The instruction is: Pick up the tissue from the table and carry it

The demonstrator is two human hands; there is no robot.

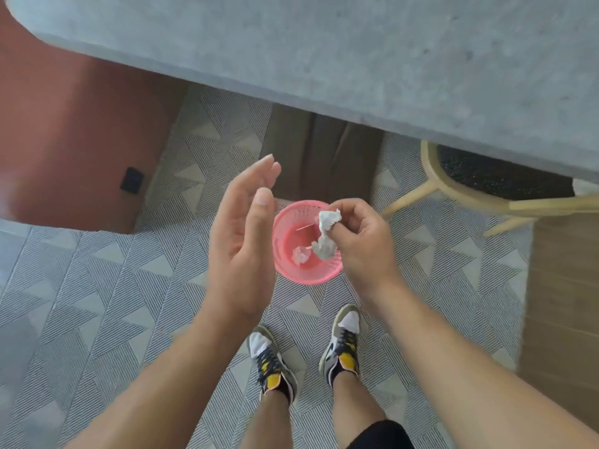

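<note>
Head view: the right hand (359, 236) pinches a crumpled tissue (325, 233) in curled fingers directly above the pink basket (285, 267), which stands on the patterned floor just beyond the shoes (342, 341). The left hand (243, 234) hovers beside the basket, fingers straight and released, holding nothing. One paper wad (300, 255) and a thin stick already lie inside; by appearance, the held tissue is not yet dropped. The grey surface (356, 53) spans the far side.

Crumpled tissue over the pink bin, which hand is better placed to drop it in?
Right. The right hand already pinches the crumpled tissue above the pink bin, so opening its fingers should probably drop it in. The left hand is open, holds nothing and hangs beside the bin.
</note>
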